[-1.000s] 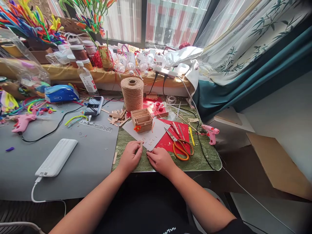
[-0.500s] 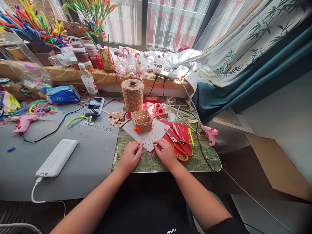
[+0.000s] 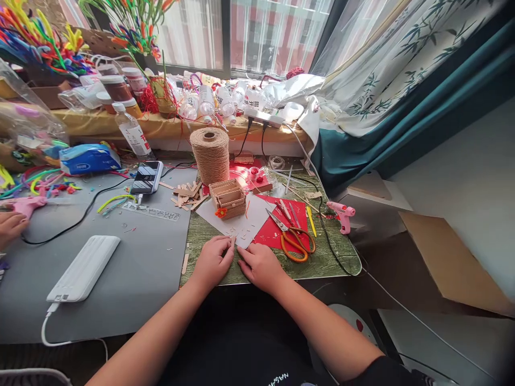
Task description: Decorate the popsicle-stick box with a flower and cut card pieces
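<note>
A short wooden craft stick [image 3: 232, 242] stands up between the thumb and fingers of my left hand [image 3: 212, 260], closed at the near edge of the green mat. Close to its right, my right hand [image 3: 260, 264] rests with thumb and forefinger a little apart; I see nothing in them. Just beyond both hands lies a white sheet of paper [image 3: 257, 217] strewn with small wood scraps. On the paper's far part sits a small twine-wrapped box [image 3: 228, 199] with dividers and an orange flower. Orange-handled scissors [image 3: 292, 236] lie on red paper [image 3: 269, 231] to the right.
A big twine spool [image 3: 210, 158] stands behind the box, beside a pile of craft sticks [image 3: 188, 194]. A pink glue gun [image 3: 343, 214] is at the mat's right edge. Left are a white power bank [image 3: 84, 268], a phone [image 3: 145, 178] and another person's hand [image 3: 12, 228] by a second glue gun.
My right hand has come left, nearer the stick in my left hand, and its fingers have straightened. Another person's hand has appeared at the left edge. The view has shifted slightly.
</note>
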`<state>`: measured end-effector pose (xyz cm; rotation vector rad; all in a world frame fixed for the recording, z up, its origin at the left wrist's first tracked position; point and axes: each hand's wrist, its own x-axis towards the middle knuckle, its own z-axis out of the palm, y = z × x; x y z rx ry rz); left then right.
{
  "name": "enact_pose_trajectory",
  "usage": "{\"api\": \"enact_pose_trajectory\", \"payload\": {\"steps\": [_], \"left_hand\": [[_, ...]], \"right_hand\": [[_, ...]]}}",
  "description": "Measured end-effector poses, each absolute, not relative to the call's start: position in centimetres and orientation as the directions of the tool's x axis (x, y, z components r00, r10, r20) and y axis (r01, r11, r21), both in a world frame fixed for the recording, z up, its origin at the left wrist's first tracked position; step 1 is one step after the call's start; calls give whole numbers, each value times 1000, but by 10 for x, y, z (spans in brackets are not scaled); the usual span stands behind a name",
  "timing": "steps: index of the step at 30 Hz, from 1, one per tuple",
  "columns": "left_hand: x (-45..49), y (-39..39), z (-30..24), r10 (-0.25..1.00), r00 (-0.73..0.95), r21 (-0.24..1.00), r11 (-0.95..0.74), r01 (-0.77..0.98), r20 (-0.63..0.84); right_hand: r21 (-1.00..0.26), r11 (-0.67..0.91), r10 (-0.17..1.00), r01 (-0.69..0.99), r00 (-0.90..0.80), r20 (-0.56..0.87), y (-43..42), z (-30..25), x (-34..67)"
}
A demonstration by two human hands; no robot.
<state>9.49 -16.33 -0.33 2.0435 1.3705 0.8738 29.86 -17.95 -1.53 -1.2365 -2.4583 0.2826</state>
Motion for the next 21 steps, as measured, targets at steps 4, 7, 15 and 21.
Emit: {"api": "enact_pose_trajectory", "payload": {"steps": [4,7,15,21], "left_hand": [[94,-163,-6,930,284,716,-363,597,235],[94,-163,-6,929,286,713,-364,599,234],[91,-166,-6,943,237,772,-328,545,233],[87,-169,-9,964,149,828,-266,493,221]], "right_hand": [[-318,627,779,711,-577,246,-177,-15,300],[-307,677,736,669,-620,273,-178,-18,303],[-362,701,711,615,-641,290,-177,-24,306],[-624,528,849,577,-382,365,-177,-17,312]]}}
